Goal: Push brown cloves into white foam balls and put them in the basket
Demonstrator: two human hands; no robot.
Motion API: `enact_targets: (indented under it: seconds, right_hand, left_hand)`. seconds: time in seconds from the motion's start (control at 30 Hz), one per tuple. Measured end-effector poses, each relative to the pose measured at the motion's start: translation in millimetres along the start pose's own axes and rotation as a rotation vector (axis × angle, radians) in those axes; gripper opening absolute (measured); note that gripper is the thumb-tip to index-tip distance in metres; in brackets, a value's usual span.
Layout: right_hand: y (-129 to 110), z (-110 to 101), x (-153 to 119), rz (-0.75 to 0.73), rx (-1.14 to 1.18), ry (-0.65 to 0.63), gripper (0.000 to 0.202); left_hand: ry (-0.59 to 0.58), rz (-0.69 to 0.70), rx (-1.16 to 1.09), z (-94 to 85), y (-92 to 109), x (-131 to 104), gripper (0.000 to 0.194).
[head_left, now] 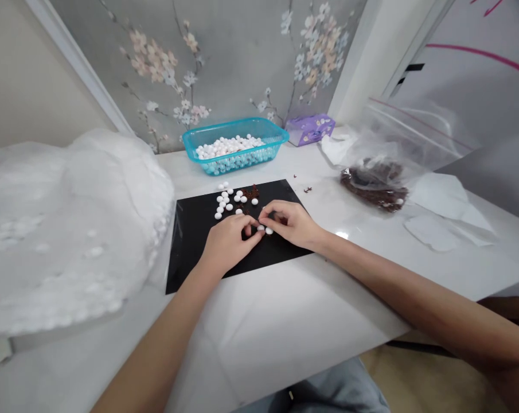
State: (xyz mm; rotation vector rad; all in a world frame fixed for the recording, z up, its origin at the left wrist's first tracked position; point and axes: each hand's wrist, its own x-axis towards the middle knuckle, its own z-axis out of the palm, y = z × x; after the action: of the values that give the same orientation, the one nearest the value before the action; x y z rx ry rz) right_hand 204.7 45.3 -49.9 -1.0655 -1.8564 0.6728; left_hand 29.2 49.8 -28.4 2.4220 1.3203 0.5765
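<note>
1. The left hand (227, 241) and right hand (291, 222) meet over the black mat (190, 252), fingertips pinched together around a small white bead (261, 228); which hand actually grips it I cannot tell. Another bead lies just beside, on the mat.
2. A pinch this tight on a smooth, round bead can squirt it out, and it may roll off the mat onto the white table (285, 321).
3. The loose beads (227, 202) lie near the left knuckles; a sideways wrist nudge could scatter them.
4. The small pile of dark red bits (254, 193) touches those beads, so a sweep could mix them.
5. The blue basket (237, 143) of beads and the clear bag (379, 172) stand well apart, in little danger.
</note>
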Motion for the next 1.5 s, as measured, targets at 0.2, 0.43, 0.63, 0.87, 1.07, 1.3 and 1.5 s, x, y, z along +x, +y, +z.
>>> enact_targets:
  seconds: [0.2, 0.43, 0.63, 0.87, 1.07, 1.3, 1.5]
  right_hand:
    - [1, 0, 0, -0.054, -0.051, -0.022, 0.006]
    - [-2, -3, -2, -0.138, -0.111, -0.076, 0.008]
    - [-5, -5, -5, -0.153, -0.128, -0.072, 0.007]
    - [-11, -6, -6, -0.141, -0.108, -0.073, 0.012]
    - [-9, -7, -4, -0.096, -0.102, -0.032, 0.013]
    - [-8, -6, -3, -0.107, -0.065, -0.033, 0.013]
    - [-7, -7, -3, -0.100, -0.054, -0.044, 0.015]
  left_hand:
    - [-0.012, -0.014, -0.008, 0.0, -1, 1, 0.022]
    - [-0.020, -0.009, -0.001, 0.5, -2, 1, 0.021]
    - [-0.036, -0.005, 0.011, 0.7, -3, 1, 0.022]
    - [-0.050, -0.019, 0.005, 0.0, -2, 2, 0.028]
    - [-0.034, -0.011, 0.006, 0.7, -1, 2, 0.023]
    - [-0.030, -0.005, 0.008, 0.8, -1, 2, 0.024]
    - [-0.033, -0.009, -0.001, 1.2, -2, 1, 0.025]
